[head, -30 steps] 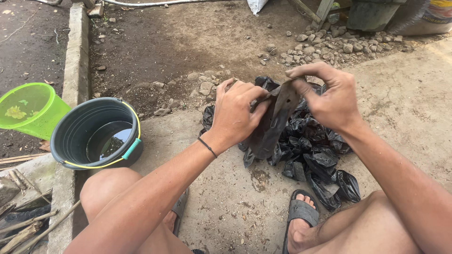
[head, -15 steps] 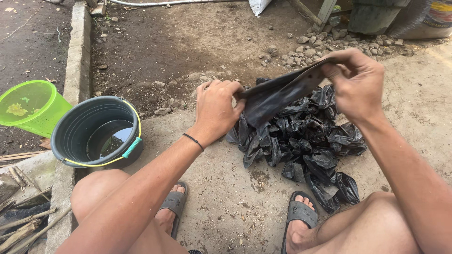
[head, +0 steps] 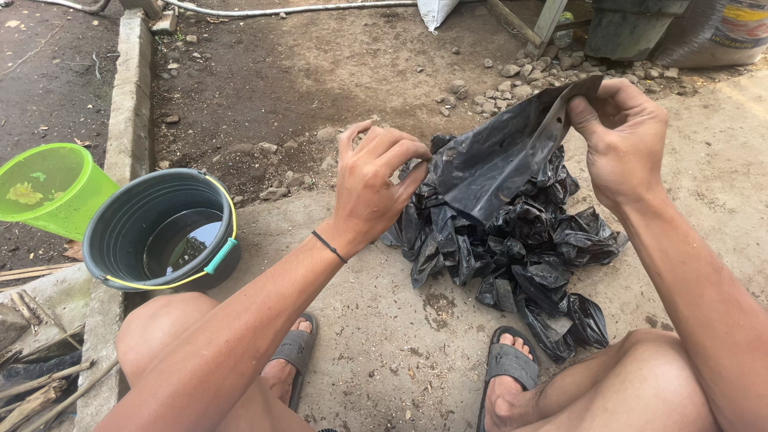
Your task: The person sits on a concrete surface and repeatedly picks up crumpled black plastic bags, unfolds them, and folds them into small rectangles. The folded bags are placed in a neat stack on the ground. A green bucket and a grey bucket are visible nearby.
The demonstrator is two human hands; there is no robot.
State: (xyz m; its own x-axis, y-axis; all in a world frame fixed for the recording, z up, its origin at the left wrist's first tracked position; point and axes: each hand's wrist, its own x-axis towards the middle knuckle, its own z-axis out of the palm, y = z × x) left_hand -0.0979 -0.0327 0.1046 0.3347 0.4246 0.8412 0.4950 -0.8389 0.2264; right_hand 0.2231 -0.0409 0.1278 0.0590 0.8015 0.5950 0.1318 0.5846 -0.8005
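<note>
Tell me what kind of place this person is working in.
Probably an outdoor yard or garden work area: bare soil and loose stones beside a rough concrete slab, a dark bucket holding water, and a pile of black plastic bags.

Soft even daylight, faint shadows, sharp focus, slight wide-angle stretch at edges

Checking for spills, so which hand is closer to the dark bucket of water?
Left. The left hand pinches the black plastic bag just right of the bucket; the right hand holds the bag's far corner, farther away.
</note>
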